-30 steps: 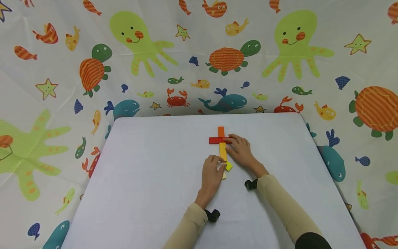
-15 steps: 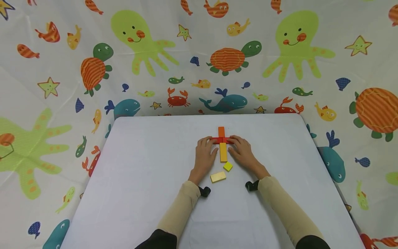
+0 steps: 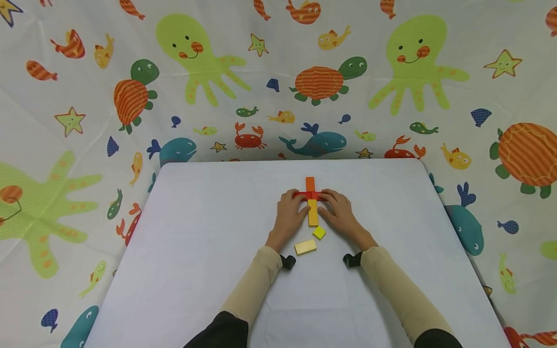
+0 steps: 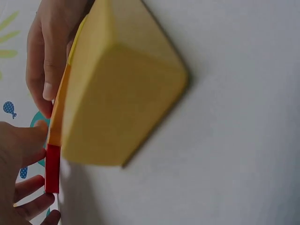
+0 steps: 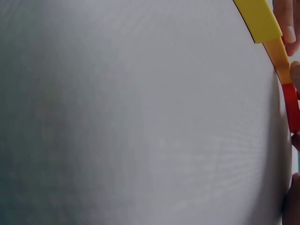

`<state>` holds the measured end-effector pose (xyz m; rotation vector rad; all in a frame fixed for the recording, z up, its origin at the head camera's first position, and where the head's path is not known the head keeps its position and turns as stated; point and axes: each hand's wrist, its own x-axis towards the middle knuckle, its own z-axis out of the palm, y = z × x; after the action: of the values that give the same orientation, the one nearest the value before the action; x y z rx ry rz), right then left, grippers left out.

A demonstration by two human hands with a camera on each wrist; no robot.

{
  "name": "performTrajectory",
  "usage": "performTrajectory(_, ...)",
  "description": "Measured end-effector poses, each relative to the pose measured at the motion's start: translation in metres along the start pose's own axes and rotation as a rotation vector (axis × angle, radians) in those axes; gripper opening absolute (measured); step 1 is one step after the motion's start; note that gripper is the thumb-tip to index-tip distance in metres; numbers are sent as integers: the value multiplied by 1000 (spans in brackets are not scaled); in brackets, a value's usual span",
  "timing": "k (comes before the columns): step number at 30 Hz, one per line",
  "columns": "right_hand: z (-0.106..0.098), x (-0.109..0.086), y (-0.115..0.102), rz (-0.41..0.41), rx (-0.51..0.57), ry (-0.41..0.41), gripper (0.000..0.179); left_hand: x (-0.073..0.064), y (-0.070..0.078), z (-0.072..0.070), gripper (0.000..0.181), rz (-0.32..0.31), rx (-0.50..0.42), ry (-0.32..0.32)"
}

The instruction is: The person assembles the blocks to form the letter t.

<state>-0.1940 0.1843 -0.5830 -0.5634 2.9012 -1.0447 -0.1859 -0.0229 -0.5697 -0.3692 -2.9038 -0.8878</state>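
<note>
Small wooden blocks lie in a cross on the table. An orange block (image 3: 310, 183) points to the back, two red blocks (image 3: 312, 195) form the crossbar, and an amber block (image 3: 313, 217) is the stem. My left hand (image 3: 287, 215) touches the crossbar's left end with its fingers, its thumb at the amber block's side. On the other side, my right hand (image 3: 341, 212) has its fingertips at the right end and its thumb beside the amber block. In front lie a yellow block (image 3: 319, 232), turned cornerwise, and a pale cream block (image 3: 305, 247), which looms large in the left wrist view.
A white cloth covers the table (image 3: 209, 232), whose far edge meets a hanging curtain (image 3: 270, 121) printed with sea animals. Dark wrist-worn devices (image 3: 351, 259) sit below both hands.
My left hand has left the cream block, which now lies at a slant, and moved forward to the crossbar's left end. Its thumb then came in to the amber block. The right hand stayed in place.
</note>
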Motion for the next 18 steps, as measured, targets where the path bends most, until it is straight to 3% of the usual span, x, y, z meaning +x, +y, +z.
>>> performTrajectory(18,5,2,-1,23,-53,20,56,2,2,4,38,-10,-1,-3)
